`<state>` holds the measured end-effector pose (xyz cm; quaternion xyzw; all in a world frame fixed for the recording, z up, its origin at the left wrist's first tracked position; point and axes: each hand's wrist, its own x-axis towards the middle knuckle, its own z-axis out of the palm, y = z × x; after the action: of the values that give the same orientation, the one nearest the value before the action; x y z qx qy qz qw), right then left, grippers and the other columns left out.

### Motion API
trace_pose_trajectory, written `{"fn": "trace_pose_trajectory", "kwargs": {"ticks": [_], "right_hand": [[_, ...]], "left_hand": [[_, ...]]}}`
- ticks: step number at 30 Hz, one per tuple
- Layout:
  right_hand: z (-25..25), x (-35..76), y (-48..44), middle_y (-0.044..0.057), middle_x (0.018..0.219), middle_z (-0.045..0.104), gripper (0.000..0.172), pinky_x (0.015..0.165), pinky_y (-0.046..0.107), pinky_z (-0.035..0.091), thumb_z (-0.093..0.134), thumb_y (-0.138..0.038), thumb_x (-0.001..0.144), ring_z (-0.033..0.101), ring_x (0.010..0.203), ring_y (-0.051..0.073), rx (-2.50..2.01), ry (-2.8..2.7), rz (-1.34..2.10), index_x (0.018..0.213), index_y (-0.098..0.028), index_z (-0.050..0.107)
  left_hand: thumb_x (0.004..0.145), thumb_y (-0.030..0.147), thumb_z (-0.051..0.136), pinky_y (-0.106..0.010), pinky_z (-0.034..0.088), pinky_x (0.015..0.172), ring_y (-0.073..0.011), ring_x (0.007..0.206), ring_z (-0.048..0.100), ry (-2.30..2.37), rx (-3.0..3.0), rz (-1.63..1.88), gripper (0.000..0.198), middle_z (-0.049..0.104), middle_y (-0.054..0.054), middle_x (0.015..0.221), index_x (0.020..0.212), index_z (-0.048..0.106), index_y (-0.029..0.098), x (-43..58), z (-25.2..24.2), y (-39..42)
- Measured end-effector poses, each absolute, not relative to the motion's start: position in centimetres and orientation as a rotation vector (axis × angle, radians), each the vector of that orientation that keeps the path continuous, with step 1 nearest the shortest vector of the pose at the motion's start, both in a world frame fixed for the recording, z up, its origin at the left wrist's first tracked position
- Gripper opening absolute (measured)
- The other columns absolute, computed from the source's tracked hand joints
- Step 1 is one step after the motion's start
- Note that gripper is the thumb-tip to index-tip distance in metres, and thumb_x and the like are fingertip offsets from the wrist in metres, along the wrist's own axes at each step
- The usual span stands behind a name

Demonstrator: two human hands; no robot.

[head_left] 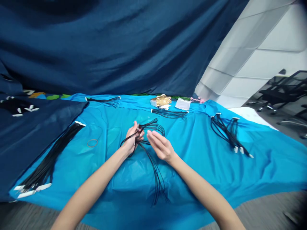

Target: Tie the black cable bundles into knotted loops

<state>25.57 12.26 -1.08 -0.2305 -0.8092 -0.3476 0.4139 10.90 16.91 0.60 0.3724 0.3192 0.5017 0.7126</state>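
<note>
My left hand (133, 139) is closed around a bundle of thin black cables (153, 159), gripping it near its looped top end. The loop arches above my fingers and the loose cable tails trail down over the blue sheet (196, 159) toward me. My right hand (160, 146) hovers just right of the bundle with its fingers stretched out and together, holding nothing and almost touching the cables.
A long straight cable bundle (48, 159) with white connectors lies at the left. More cable bundles lie at the right (227, 132) and at the back (169, 113). A rubber band (92, 142) lies left of my hands. A gold packet (160, 100) sits at the back. Dark blue cloth hangs behind.
</note>
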Motion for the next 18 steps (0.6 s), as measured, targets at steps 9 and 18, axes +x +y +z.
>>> {"fn": "trace_pose_trajectory", "kwargs": {"ticks": [9, 18], "right_hand": [[-1.0, 23.8, 12.7, 0.012, 0.1, 0.063, 0.021, 0.086, 0.036, 0.054, 0.046, -0.009, 0.084, 0.051, 0.113, 0.021, -0.526, -2.052, -0.42, 0.1, -0.009, 0.06], [0.1, 22.2, 12.6, 0.008, 0.088, 0.063, 0.015, 0.08, 0.033, 0.052, 0.053, -0.013, 0.082, 0.055, 0.097, 0.016, -0.595, -1.992, -0.253, 0.092, -0.016, 0.063]], "left_hand": [[0.078, 0.05, 0.052, -0.013, 0.025, 0.034, -0.0024, 0.036, 0.031, 0.528, 0.594, 0.908, 0.042, 0.035, 0.006, 0.043, 0.059, 0.041, 0.014, 10.3, 1.7, 17.1], [0.076, 0.054, 0.052, -0.022, 0.02, 0.033, -0.0052, 0.039, 0.024, 0.611, 0.705, 0.963, 0.045, 0.031, 0.002, 0.046, 0.052, 0.041, 0.017, 10.3, -0.4, 17.8]]}}
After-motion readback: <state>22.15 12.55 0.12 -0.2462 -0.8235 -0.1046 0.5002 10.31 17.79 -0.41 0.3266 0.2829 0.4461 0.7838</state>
